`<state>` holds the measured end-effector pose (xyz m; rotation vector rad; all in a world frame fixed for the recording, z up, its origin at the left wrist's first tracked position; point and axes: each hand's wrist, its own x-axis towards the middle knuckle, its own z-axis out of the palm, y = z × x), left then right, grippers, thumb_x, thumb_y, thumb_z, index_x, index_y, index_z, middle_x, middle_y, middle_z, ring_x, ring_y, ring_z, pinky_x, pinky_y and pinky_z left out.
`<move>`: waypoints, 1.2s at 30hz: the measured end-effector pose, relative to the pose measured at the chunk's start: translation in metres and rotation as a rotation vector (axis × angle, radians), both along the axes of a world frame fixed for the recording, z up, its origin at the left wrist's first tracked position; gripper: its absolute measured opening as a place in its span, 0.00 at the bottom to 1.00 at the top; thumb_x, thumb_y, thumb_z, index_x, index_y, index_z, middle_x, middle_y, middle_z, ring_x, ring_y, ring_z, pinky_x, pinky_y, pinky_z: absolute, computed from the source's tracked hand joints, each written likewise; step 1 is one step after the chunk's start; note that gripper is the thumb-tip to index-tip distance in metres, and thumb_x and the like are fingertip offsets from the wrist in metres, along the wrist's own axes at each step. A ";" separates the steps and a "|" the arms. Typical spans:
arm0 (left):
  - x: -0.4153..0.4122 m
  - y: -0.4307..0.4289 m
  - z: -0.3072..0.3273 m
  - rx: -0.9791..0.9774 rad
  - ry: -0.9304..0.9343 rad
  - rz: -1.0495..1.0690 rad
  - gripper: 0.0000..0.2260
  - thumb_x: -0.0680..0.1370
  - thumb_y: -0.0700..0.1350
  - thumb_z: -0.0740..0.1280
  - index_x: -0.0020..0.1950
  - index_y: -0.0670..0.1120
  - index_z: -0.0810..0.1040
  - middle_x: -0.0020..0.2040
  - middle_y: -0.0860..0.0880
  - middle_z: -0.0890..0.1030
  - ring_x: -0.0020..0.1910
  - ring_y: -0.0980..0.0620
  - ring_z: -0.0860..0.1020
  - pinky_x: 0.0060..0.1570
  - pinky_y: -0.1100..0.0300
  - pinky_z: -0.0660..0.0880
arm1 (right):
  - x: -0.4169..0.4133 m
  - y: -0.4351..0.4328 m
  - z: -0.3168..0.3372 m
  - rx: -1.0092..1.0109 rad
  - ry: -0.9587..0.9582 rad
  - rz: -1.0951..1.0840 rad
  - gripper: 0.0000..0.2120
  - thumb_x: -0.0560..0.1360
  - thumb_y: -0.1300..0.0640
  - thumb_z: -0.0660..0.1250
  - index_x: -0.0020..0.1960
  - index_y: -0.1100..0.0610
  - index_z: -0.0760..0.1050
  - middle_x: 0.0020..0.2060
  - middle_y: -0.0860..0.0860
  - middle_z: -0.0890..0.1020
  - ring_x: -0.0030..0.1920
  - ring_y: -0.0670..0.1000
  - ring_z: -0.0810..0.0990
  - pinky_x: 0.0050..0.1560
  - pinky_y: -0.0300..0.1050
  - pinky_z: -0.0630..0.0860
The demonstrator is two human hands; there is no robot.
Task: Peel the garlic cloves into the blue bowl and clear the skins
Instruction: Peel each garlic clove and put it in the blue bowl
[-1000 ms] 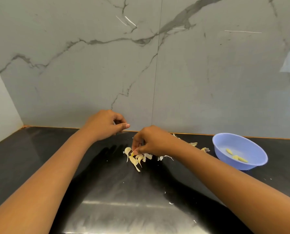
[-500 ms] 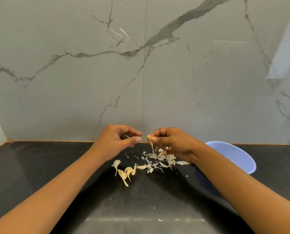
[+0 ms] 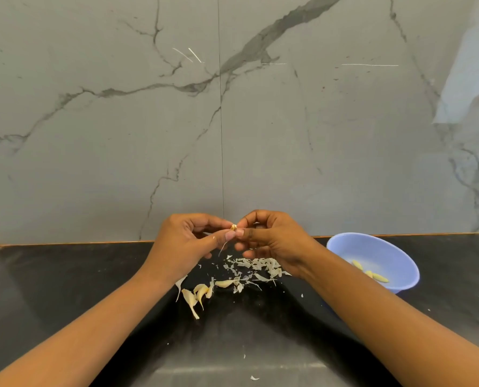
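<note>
Garlic clove [image 3: 234,227] is now pinched at its left by left hand [image 3: 185,244], fingers curled; vs 1 s ago it is raised off the bench [image 3: 65,275], above the skins [image 3: 255,268]. The other side is pinched by right hand [image 3: 271,241]. Peeling is judged just starting; peeled cloves [image 3: 370,273] are seen in blue bowl [image 3: 372,247].

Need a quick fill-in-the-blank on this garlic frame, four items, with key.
1. The left hand and right hand pinch ____ clove between them.
2. The ____ bowl holds peeled cloves.
3. The skins lie on the counter, outside the ____.
4. The bowl stands to the ____ of the right hand.
Missing words: one; blue; bowl; right.
</note>
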<state>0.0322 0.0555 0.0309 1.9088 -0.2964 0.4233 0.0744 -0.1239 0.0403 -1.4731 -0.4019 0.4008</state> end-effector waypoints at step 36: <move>0.000 -0.007 0.001 0.000 0.121 0.054 0.07 0.70 0.44 0.76 0.47 0.46 0.84 0.37 0.50 0.85 0.37 0.53 0.84 0.34 0.66 0.78 | 0.003 -0.004 0.002 -0.296 -0.428 -0.063 0.03 0.74 0.61 0.70 0.46 0.58 0.76 0.42 0.56 0.83 0.43 0.52 0.84 0.44 0.53 0.83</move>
